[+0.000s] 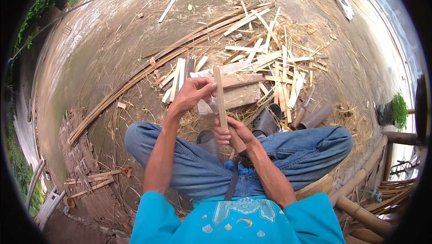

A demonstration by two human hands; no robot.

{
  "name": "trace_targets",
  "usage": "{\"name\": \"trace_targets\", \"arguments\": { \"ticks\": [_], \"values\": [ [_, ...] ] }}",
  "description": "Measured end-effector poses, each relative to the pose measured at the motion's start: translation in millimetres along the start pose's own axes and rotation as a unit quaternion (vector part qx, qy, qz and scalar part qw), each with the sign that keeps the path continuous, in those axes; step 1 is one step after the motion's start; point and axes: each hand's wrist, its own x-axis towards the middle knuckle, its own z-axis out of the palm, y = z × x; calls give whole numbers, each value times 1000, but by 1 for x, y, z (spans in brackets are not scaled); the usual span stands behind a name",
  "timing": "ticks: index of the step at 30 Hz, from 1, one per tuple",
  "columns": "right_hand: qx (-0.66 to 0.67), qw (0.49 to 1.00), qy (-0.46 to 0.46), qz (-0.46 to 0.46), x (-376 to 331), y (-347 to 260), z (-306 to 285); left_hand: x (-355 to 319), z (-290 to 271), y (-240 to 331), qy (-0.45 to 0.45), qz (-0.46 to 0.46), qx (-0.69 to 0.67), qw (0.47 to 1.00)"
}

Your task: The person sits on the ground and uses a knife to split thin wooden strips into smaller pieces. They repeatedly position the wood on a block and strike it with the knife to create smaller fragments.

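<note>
The right hand (234, 135) has its grip closed around the lower end of an upright bamboo strip (220, 96); the left hand (192, 92) pinches it higher up, above the wooden block (238, 94).

Bare concrete yard (112, 32) w/ greenery (40, 5) (daylight), bamboo scraps (270, 59).

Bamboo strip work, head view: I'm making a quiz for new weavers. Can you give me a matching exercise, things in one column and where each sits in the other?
Things:
1. bamboo strip
2. wooden block
3. woven mat
4. dark tubes

Places:
A. on the ground at the person's far left
B. upright between the left hand and right hand
C. by the right knee
D. on the ground just beyond the hands

Pairs: 1-B, 2-D, 3-A, 4-C
</note>
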Motion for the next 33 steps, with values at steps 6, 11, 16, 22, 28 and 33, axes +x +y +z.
{"name": "trace_targets", "arguments": {
  "ticks": [6,11,16,22,28,33],
  "values": [
    [-165,957,189,-145,5,0,1,-4,2,6,116,49,113,986],
    [-363,807,364,-291,13,2,6,-10,29,-2,33,-13,162,986],
    [-506,741,310,-314,13,-7,22,-17,50,-7,160,134,-50,977],
    [-460,748,344,-332,-9,-33,-3,-109,-83,89,493,361,-70,789],
    [-398,758,404,-321,-14,-30,-27,-225,-154,-24,601,-19,85,794],
    [-416,750,413,-307,-12,-30,-23,-266,-121,-239,563,-197,45,802]
  ]
}}
